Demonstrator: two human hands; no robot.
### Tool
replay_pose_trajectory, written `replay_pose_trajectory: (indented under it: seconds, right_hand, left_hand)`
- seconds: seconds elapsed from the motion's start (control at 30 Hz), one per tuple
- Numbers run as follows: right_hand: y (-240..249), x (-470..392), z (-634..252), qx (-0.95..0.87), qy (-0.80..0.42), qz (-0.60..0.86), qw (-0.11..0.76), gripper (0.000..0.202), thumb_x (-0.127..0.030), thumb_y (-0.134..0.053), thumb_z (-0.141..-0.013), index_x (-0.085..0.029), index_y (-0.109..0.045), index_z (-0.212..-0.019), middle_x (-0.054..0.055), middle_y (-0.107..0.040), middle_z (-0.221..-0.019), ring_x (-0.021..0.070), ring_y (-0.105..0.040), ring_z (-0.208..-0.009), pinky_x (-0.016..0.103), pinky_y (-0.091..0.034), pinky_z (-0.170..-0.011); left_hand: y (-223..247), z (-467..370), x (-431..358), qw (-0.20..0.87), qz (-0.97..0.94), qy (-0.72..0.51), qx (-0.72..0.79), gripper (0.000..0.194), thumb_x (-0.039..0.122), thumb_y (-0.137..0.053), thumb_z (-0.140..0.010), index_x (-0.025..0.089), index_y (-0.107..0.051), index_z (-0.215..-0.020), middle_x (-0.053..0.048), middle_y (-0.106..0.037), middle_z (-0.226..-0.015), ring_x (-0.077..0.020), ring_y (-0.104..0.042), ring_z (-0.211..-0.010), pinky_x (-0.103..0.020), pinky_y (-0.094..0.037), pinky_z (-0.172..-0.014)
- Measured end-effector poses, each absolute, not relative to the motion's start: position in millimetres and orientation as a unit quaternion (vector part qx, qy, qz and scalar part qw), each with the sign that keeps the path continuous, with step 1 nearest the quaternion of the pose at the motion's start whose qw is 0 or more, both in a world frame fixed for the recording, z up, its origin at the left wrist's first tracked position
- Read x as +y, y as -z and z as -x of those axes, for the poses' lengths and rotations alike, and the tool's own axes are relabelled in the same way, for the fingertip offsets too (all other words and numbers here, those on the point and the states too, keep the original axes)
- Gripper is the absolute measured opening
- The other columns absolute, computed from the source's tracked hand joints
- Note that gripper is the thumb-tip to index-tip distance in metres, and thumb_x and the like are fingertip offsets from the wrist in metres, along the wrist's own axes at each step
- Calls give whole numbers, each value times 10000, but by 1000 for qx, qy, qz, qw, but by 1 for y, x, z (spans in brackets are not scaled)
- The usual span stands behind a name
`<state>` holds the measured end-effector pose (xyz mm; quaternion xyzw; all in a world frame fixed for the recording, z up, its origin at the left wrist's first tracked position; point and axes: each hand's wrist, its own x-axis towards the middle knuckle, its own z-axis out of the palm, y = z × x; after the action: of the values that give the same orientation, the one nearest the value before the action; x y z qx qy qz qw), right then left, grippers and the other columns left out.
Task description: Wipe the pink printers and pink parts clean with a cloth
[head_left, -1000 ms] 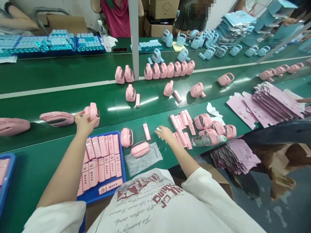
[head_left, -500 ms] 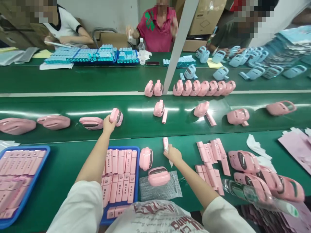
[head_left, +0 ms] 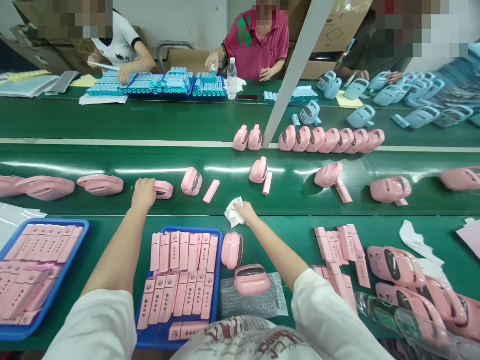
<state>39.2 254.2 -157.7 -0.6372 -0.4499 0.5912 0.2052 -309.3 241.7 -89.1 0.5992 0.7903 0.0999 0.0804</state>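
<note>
My left hand (head_left: 144,195) is closed over the left end of a pink rounded plastic housing (head_left: 164,190) on the green belt; its fingers partly hide it. To the right of that stands another pink housing with a dark window (head_left: 191,181), and a slim pink stick-shaped piece (head_left: 212,191) lies beside it. My right hand (head_left: 247,212) pinches a crumpled white tissue (head_left: 234,212) above the belt's near edge. Just below the tissue are a pink housing on its side (head_left: 232,250) and a second housing (head_left: 252,280) on a bubble-wrap sheet (head_left: 255,304).
Blue trays (head_left: 219,280) hold pink sticks. More pink housings (head_left: 393,267), loose sticks (head_left: 341,245) and a clear bottle (head_left: 390,312) lie at right. A slanted grey post (head_left: 296,75) rises beyond the belt. Across the table, several people work among blue parts (head_left: 180,80).
My left hand has let go of one housing and moved left onto another. The stick from my right hand now lies on the belt; that hand has moved forward and left, still with the tissue.
</note>
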Motion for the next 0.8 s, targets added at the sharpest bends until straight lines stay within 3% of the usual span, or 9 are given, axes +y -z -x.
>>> replay_pose_trajectory:
  seconds: [0.13, 0.23, 0.3, 0.37, 0.47, 0.6, 0.7, 0.8]
  right_hand:
    - [140, 233, -80, -323, -642, 626, 302, 127, -212, -531, -823, -123, -620, -803, 120, -732, -840, 203, -703, -753, 263, -536, -615]
    - [122, 213, -108, -256, -665, 595, 372, 122, -192, -553, -785, -129, -631, -853, 129, -739, -906, 222, -712, -829, 307, -565, -694]
    - [110, 198, -119, -225, -667, 579, 412, 140, -182, -575, -752, -130, -639, -865, 131, -741, -924, 240, -710, -870, 332, -570, -732]
    - [98, 181, -120, -205, -655, 573, 448, 148, -200, -592, -739, -140, -643, -864, 117, -743, -926, 245, -706, -895, 337, -567, -751]
    - [77, 157, -106, -208, -631, 561, 495, 191, -282, -606, -756, -155, -658, -889, 81, -745, -946, 238, -694, -936, 333, -553, -807]
    - [37, 123, -85, -416, -555, 483, 534, 372, -453, -551, -832, -157, -681, -1015, 80, -727, -1049, 254, -663, -1027, 398, -514, -921]
    - [10, 95, -86, -638, -404, 381, 533, 432, -441, -414, -926, -193, -606, -1224, 72, -610, -1300, 224, -531, -1254, 409, -414, -1072]
    - [-3, 68, -98, -801, -192, 270, 499, 439, -348, -366, -956, -178, -516, -1332, 91, -520, -1399, 196, -345, -1398, 413, -307, -1154]
  left_hand:
    - [64, 306, 224, 94, -564, -46, 819, 155, 257, -543, -698, 139, -617, -767, -164, -638, -790, -391, -583, -926, -484, -444, -784]
    - [32, 291, 198, 111, -540, -65, 832, 299, 477, -568, -727, 182, -604, -699, -57, -570, -593, -287, -587, -703, -386, -437, -674]
    - [10, 272, 175, 112, -539, -164, 819, 344, 532, -637, -664, 190, -603, -666, -40, -583, -643, -255, -582, -713, -373, -437, -708]
    - [-8, 246, 150, 115, -561, -310, 759, 314, 475, -724, -580, 190, -595, -615, -52, -622, -848, -263, -588, -871, -381, -437, -828]
    - [-30, 195, 117, 248, -535, -464, 661, 247, 367, -750, -585, 183, -585, -594, -61, -606, -1053, -262, -566, -1040, -359, -434, -910]
    - [-53, 123, 86, 482, -420, -511, 574, 272, 317, -801, -521, 165, -676, -709, -75, -634, -1134, -236, -592, -991, -314, -478, -833]
    - [-67, 87, 69, 585, -341, -518, 523, 343, 312, -816, -504, 172, -696, -793, -41, -691, -871, -161, -616, -735, -260, -492, -650]
    - [-77, 70, 57, 617, -303, -508, 519, 319, 298, -834, -478, 159, -654, -701, 16, -612, -586, -93, -517, -493, -200, -413, -471]
